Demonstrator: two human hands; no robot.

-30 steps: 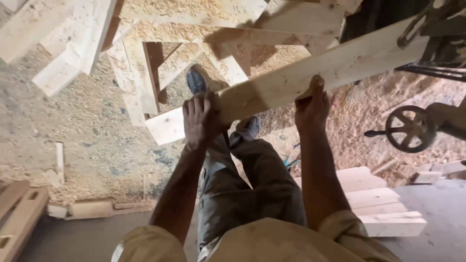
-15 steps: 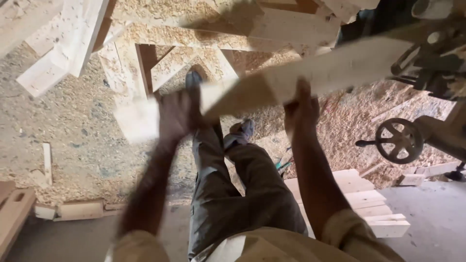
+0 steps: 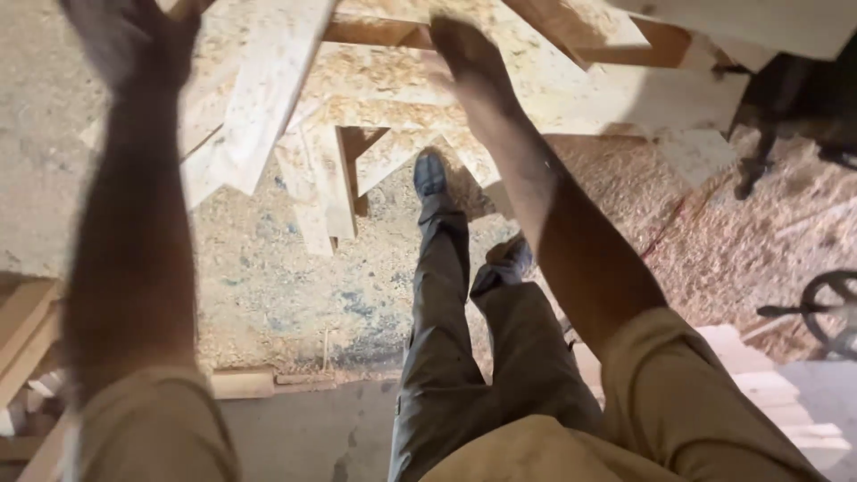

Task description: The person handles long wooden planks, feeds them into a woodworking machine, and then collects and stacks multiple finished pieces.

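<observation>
Two bare hands, the left hand (image 3: 134, 40) and the right hand (image 3: 469, 54), are reaching up over a sawdust-covered floor (image 3: 268, 295), and two shoes (image 3: 429, 174) are showing below them. At least six pale offcut boards (image 3: 268, 98) are lying in a loose pile, the exact count blurred. One black handwheel (image 3: 830, 312) is showing at the right edge, with about four stacked planks (image 3: 768, 384) beside it.
</observation>
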